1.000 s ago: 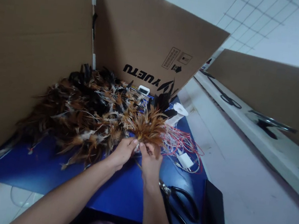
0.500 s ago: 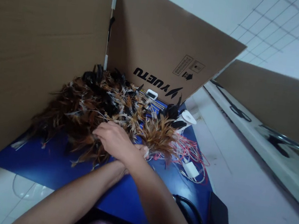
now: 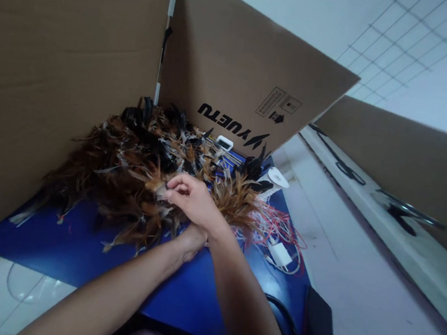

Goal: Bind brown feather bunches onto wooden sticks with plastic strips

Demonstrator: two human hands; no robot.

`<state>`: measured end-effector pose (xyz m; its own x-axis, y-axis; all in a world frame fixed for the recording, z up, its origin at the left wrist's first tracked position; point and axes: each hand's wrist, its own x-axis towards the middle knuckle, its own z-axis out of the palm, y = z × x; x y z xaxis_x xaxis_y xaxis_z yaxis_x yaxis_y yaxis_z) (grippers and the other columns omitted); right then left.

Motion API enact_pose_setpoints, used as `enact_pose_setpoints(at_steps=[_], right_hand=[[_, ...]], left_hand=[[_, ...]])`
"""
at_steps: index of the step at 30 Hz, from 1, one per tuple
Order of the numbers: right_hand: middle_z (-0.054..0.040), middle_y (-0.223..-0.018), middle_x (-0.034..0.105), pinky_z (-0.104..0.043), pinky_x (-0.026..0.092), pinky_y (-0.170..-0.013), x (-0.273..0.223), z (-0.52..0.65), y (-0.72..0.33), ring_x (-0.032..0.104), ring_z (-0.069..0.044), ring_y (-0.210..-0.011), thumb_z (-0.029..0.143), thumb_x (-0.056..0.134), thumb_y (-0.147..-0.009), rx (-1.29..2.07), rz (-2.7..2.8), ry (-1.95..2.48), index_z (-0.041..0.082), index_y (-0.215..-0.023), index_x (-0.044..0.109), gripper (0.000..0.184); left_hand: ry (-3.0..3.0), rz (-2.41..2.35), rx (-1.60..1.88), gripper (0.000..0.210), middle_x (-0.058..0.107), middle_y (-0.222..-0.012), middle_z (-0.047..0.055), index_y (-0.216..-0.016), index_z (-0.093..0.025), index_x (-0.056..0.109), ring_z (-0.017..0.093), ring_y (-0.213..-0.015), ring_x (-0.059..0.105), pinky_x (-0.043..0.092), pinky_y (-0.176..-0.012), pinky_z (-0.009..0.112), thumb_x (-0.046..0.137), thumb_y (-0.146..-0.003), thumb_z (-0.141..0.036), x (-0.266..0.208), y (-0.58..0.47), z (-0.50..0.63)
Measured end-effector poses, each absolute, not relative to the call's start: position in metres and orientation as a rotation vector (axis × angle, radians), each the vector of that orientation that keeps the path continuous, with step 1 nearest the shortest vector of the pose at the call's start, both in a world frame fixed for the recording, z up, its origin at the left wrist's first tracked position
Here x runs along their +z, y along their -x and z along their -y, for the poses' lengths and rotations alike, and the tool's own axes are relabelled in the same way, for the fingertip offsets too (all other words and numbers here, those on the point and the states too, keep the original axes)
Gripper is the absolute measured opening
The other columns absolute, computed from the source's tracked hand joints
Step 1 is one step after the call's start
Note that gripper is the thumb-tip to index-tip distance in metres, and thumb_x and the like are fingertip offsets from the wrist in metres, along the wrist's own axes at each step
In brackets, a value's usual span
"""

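Observation:
My forearms cross over a blue tabletop (image 3: 186, 299). My right hand (image 3: 191, 196) is closed, thumb against fingers, on a small brown feather (image 3: 155, 183) with a pale fluffy base. Beneath that wrist lies my left hand (image 3: 193, 240), its fingers mostly hidden. A full bunch of brown and black feathers (image 3: 238, 194) fans out just beyond it; the earlier view shows the left fingers closed at its base. To the left spreads a large heap of loose brown and black feathers (image 3: 127, 155), touching the cardboard behind.
Cardboard panels (image 3: 236, 60) wall the back and left. At right are a white spool (image 3: 278, 177), tangled red and white cords (image 3: 277, 223), a white adapter (image 3: 280, 255), a black scissor-like handle (image 3: 284, 319) and a dark flat phone-like object (image 3: 319, 331). A small white display device (image 3: 223, 143) stands behind.
My right hand has come up from the heap toward the right, now with a small feather in its fingertips. The left hand stays low beneath it. The view has shifted slightly.

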<state>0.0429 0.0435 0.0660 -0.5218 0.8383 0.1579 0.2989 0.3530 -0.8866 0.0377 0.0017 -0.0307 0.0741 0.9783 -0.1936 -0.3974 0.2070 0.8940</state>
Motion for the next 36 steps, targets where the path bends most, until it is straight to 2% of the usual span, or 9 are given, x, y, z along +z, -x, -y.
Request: enact_pose_setpoints(at_steps=[2, 4, 6, 9, 13, 17, 22, 29, 36], right_hand=[[0.0069, -0.064, 0.059, -0.021, 0.042, -0.059, 0.076, -0.039, -0.053, 0.052, -0.008, -0.058, 0.020, 0.064, -0.070, 1.259, 1.823, 0.974, 0.018, -0.092, 0.063, 0.022], [0.0072, -0.065, 0.059, -0.021, 0.043, -0.059, 0.088, -0.032, -0.067, 0.052, -0.008, -0.058, 0.020, 0.067, -0.067, 1.308, 1.675, 0.940, 0.019, -0.100, 0.064, 0.033], [0.0059, -0.068, 0.060, -0.022, 0.045, -0.061, 0.099, -0.023, -0.087, 0.055, -0.009, -0.061, 0.020, 0.070, -0.064, 1.299, 1.511, 0.898, 0.020, -0.103, 0.065, 0.039], [0.0019, -0.073, 0.064, -0.022, 0.046, -0.059, 0.108, -0.007, -0.121, 0.056, -0.010, -0.064, 0.020, 0.073, -0.063, 1.232, 1.282, 0.893, 0.018, -0.094, 0.068, 0.031], [0.0003, -0.072, 0.064, -0.019, 0.041, -0.048, 0.096, 0.010, -0.157, 0.053, -0.009, -0.057, 0.022, 0.075, -0.065, 1.223, 1.094, 0.912, 0.017, -0.083, 0.068, 0.020], [-0.0005, -0.070, 0.063, -0.019, 0.039, -0.046, 0.069, 0.027, -0.173, 0.054, -0.010, -0.059, 0.026, 0.074, -0.068, 1.294, 0.992, 0.953, 0.018, -0.079, 0.068, 0.015], [0.0003, -0.060, 0.060, -0.020, 0.033, -0.044, 0.038, 0.047, -0.175, 0.046, -0.007, -0.049, 0.027, 0.075, -0.066, 1.465, 1.059, 0.963, 0.016, -0.073, 0.068, 0.015], [0.0006, -0.064, 0.064, -0.023, 0.043, -0.055, 0.018, 0.026, -0.165, 0.055, -0.010, -0.056, 0.028, 0.073, -0.066, 1.198, 1.079, 1.285, 0.015, -0.071, 0.064, 0.017], [0.0011, -0.061, 0.062, -0.022, 0.041, -0.052, 0.004, 0.013, -0.165, 0.055, -0.011, -0.055, 0.030, 0.071, -0.067, 1.153, 1.081, 1.310, 0.015, -0.068, 0.060, 0.019]], left_hand=[[-0.754, -0.917, 1.151, 0.026, 0.063, -0.094, 0.006, -0.103, -0.014, 0.061, 0.015, -0.076, 0.060, 0.052, -0.064, 0.030, 0.055, -0.089, -0.035, -0.026, -0.038, -0.004], [-0.728, -0.862, 1.125, 0.028, 0.056, -0.067, 0.001, -0.080, -0.012, 0.060, 0.009, -0.053, 0.048, 0.038, -0.045, 0.021, 0.057, -0.086, -0.039, -0.022, -0.038, -0.007], [-0.709, -0.812, 1.114, 0.037, 0.047, -0.055, -0.002, -0.063, -0.013, 0.053, 0.006, -0.045, 0.035, 0.024, -0.039, 0.020, 0.061, -0.080, -0.045, -0.018, -0.038, -0.010], [-0.691, -0.744, 1.098, 0.042, 0.050, -0.059, -0.001, -0.062, -0.013, 0.051, 0.005, -0.046, 0.033, 0.020, -0.041, 0.019, 0.068, -0.071, -0.051, -0.013, -0.036, -0.011], [-0.673, -0.693, 1.061, 0.043, 0.049, -0.059, -0.001, -0.063, -0.012, 0.054, 0.005, -0.048, 0.033, 0.020, -0.042, 0.018, 0.073, -0.065, -0.051, -0.009, -0.034, -0.009], [-0.665, -0.697, 1.028, 0.042, 0.046, -0.054, -0.002, -0.061, -0.012, 0.055, 0.005, -0.048, 0.034, 0.023, -0.043, 0.017, 0.073, -0.066, -0.050, -0.010, -0.033, -0.008], [-0.667, -0.714, 1.006, 0.039, 0.046, -0.053, -0.003, -0.062, -0.013, 0.055, 0.005, -0.046, 0.033, 0.022, -0.042, 0.018, 0.072, -0.069, -0.047, -0.014, -0.032, -0.009], [-0.712, -0.706, 0.980, 0.040, 0.042, -0.051, -0.004, -0.057, -0.014, 0.050, 0.006, -0.047, 0.034, 0.025, -0.043, 0.018, 0.070, -0.072, -0.045, -0.014, -0.035, -0.008], [-0.738, -0.766, 0.949, 0.037, 0.044, -0.053, -0.004, -0.064, -0.014, 0.054, 0.006, -0.049, 0.035, 0.027, -0.045, 0.017, 0.069, -0.073, -0.046, -0.013, -0.036, -0.006]])
